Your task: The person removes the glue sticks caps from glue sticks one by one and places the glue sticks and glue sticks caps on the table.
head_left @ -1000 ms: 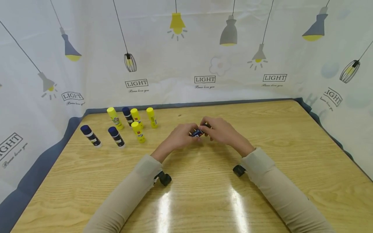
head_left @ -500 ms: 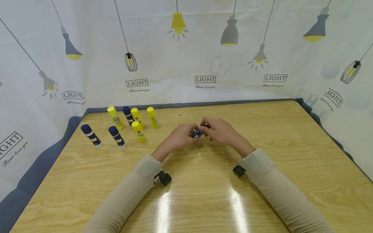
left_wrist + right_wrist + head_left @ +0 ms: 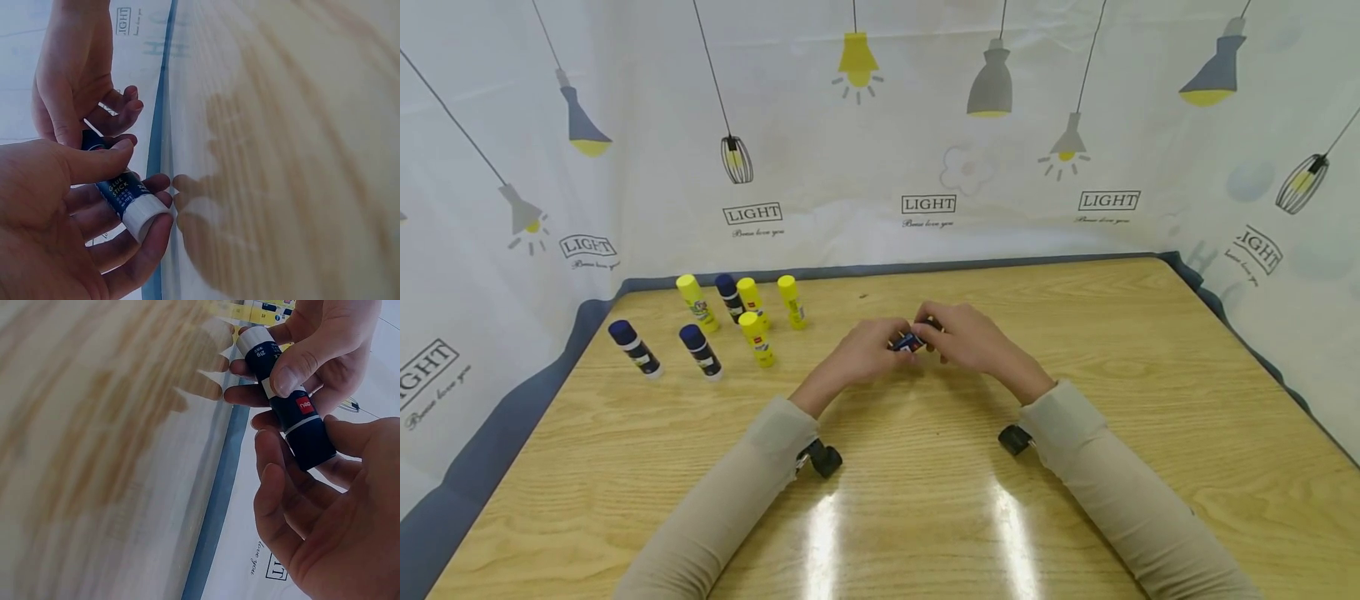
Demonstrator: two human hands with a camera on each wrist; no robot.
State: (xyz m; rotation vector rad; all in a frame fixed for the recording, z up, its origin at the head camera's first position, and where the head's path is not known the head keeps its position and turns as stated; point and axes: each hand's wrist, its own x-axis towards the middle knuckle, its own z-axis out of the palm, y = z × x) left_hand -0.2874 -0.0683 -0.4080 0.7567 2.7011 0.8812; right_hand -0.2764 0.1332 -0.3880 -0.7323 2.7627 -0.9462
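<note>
A dark blue glue stick (image 3: 290, 403) with a white base lies between my two hands, close over the table. My left hand (image 3: 871, 350) grips its body near the white base, thumb on top and fingers beneath, as the left wrist view shows with the printed label (image 3: 122, 187). At the other end, my right hand (image 3: 966, 333) pinches the dark blue cap (image 3: 310, 445) between thumb and fingers. The cap sits against the body in the right wrist view. In the head view the fingers cover much of the stick.
Several glue sticks stand upright at the table's left back: yellow ones, such as the front one (image 3: 757, 340), and dark blue ones, such as the leftmost (image 3: 635, 348). A white cloth (image 3: 865, 150) printed with lamps hangs behind the wooden table (image 3: 925, 500).
Both hands stay in nearly the same place with the glue stick between them. The standing glue sticks have not moved.
</note>
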